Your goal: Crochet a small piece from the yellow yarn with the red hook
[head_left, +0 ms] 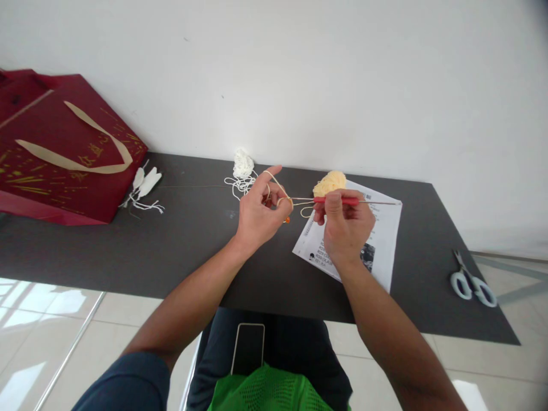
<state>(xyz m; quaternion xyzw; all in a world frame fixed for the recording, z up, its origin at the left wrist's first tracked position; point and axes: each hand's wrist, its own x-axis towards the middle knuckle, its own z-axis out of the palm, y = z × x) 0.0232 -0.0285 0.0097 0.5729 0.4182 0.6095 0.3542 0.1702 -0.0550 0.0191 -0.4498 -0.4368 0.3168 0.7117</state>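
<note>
Green mesh [268, 393] on lap; right hand [345, 225] clamps red hook [342, 200], left hand [258, 214] pinches yarn [329, 182]; print on paper [385, 228] illegible.

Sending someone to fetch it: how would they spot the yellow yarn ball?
On the dark table, find the white printed paper sheet by the right hand. The round pale yellow yarn ball sits at its far corner; the neighbouring yarn tangle is white.

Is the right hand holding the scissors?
No, the right hand grips a red hook; the scissors lie apart near the right end of the table.
</note>
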